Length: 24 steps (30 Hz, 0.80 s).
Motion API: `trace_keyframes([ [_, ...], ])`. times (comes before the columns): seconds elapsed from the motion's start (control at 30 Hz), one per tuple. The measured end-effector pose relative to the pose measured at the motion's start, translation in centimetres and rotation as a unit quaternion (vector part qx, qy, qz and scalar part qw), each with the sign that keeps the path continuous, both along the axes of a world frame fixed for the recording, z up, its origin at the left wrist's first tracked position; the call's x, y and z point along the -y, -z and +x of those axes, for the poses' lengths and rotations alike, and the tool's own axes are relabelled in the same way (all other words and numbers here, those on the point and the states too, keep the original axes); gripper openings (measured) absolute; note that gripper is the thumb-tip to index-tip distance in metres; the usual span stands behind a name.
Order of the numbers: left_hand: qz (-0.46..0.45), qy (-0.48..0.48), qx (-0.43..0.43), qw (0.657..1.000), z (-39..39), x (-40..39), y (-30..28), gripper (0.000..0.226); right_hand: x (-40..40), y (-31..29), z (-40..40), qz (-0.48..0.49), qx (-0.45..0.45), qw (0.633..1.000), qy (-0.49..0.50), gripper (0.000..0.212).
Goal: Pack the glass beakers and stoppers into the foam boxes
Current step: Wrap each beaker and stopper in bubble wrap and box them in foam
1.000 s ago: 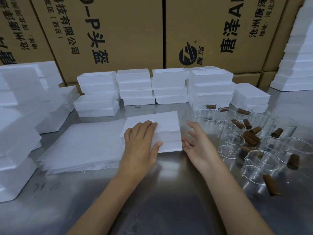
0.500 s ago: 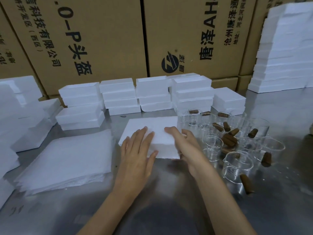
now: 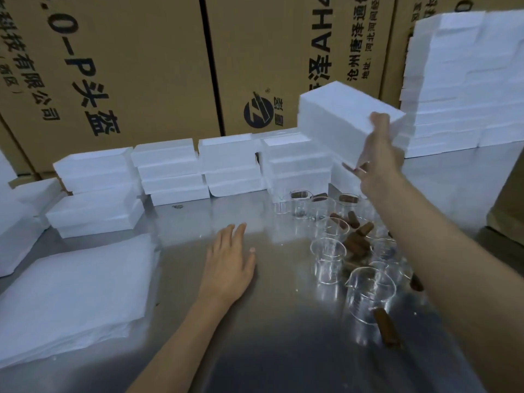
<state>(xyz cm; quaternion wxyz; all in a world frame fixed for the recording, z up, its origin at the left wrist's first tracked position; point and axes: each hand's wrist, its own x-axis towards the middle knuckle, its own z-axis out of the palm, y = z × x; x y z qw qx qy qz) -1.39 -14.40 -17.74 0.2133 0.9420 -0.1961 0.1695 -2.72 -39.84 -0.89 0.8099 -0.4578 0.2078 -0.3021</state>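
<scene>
Right hand [image 3: 375,163] gripping matte foam box [image 3: 340,117], clear glass beakers [image 3: 329,256] below

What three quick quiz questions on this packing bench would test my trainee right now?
1. True or false: the right hand holds a foam box in the air.
2. What is the left hand doing?
3. The brown stoppers lie: A) among the glass beakers; B) on the foam sheets.

Key: 1 true; 2 resting open on the steel table, holding nothing; 3 A.
</scene>
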Motion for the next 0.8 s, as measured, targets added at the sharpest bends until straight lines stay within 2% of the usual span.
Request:
trace_keyframes([
  [0.03, 0.010, -0.010, -0.008, 1.000, 0.6, 0.3, 0.1, 0.058, 1.0, -0.2, 0.8, 0.018, -0.005, 0.999, 0.030, 0.056],
  [0.1, 0.015, -0.033, -0.024, 0.999, 1.6, 0.5, 0.4, 0.058, 3.2, -0.1, 2.7, 0.065, -0.011, 0.995, 0.068, 0.066],
  [0.2, 0.015, -0.048, -0.032, 0.998, 2.5, 0.5, 1.2, 0.057, 5.8, 0.8, 5.2, 0.097, -0.039, 0.991, 0.080, 0.078],
  [0.4, 0.015, -0.048, -0.027, 0.998, 3.3, 0.2, 2.0, 0.058, 8.7, 3.3, 8.5, 0.038, -0.144, 0.987, 0.051, 0.100],
  [0.5, 0.020, -0.045, -0.029, 0.998, 3.5, 0.2, 2.0, 0.058, 9.5, 4.1, 9.5, -0.021, -0.218, 0.975, 0.042, 0.104],
  [0.63, 0.022, -0.045, -0.029, 0.998, 3.3, 0.2, 2.0, 0.056, 10.3, 4.2, 9.8, -0.062, -0.242, 0.968, 0.020, 0.107],
  [0.73, 0.018, -0.046, -0.030, 0.998, 3.3, 0.2, 2.0, 0.056, 10.3, 4.1, 9.5, -0.098, -0.282, 0.950, 0.097, 0.114],
  [0.8, 0.020, -0.047, -0.032, 0.998, 3.3, 0.2, 2.0, 0.057, 9.9, 3.9, 9.2, -0.183, -0.290, 0.921, 0.185, 0.104],
])
